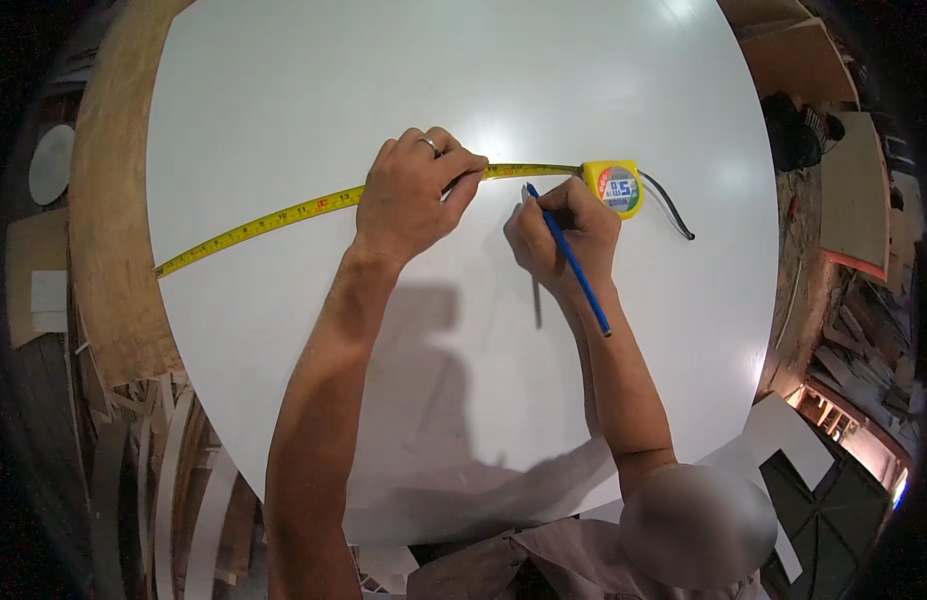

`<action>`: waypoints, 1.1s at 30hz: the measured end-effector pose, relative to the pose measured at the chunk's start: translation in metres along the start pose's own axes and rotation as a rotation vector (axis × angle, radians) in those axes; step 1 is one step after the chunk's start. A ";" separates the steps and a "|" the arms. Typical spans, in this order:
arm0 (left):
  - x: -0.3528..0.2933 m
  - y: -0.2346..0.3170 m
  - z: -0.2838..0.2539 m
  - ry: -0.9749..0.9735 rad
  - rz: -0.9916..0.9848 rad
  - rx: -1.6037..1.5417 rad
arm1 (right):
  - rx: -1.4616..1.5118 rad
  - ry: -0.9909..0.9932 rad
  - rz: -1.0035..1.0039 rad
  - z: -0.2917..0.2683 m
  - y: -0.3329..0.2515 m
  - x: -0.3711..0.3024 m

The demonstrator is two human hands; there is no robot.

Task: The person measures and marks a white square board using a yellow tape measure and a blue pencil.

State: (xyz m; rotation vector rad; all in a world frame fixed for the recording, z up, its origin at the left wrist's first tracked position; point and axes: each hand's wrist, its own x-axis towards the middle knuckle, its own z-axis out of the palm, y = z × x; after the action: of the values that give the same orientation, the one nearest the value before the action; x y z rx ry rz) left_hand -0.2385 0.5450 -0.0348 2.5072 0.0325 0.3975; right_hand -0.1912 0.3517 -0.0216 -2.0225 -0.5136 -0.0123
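Observation:
A yellow tape measure [613, 187] lies on a large white sheet [463, 80], its blade drawn out leftward to the sheet's left edge. My left hand [408, 190] is closed over the blade, pinching it between thumb and fingers near its middle; a ring shows on one finger. My right hand [568, 230] grips a blue pencil [575, 262], its tip up beside the blade, between my left hand and the tape case. The back of that hand is against or just below the case; whether they touch I cannot tell. A black wrist strap [669, 205] trails from the case's right side.
A wooden board [118, 200] runs beneath the sheet's left side. Cut strips [168, 490] stand at the lower left. Boards [853, 190] and scraps lie to the right, with a dark panel [823, 510] at the lower right. A blurred round shape [698, 525] covers part of the lower edge.

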 end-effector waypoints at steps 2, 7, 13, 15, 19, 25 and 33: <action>0.001 0.002 -0.005 -0.014 -0.002 0.001 | 0.028 0.003 0.042 0.000 -0.003 0.001; 0.002 0.002 -0.002 -0.032 0.022 0.008 | -0.055 0.013 0.013 0.000 0.004 0.002; 0.001 0.002 -0.002 -0.007 0.036 0.021 | -0.030 0.032 -0.011 0.004 0.005 0.003; 0.000 0.002 -0.002 -0.019 0.028 0.024 | -0.044 0.028 -0.017 0.003 0.002 0.003; 0.001 0.003 -0.003 -0.018 0.029 0.030 | 0.008 0.006 -0.014 0.003 0.003 0.003; 0.001 0.004 -0.004 -0.022 0.021 0.033 | 0.085 -0.020 0.073 0.003 0.003 0.001; 0.002 0.006 -0.003 -0.001 0.028 0.015 | 0.046 -0.012 0.033 0.000 0.001 0.003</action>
State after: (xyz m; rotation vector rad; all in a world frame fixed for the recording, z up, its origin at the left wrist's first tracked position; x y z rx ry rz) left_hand -0.2383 0.5425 -0.0287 2.5252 0.0003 0.4082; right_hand -0.1884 0.3521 -0.0216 -1.9864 -0.4833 0.0312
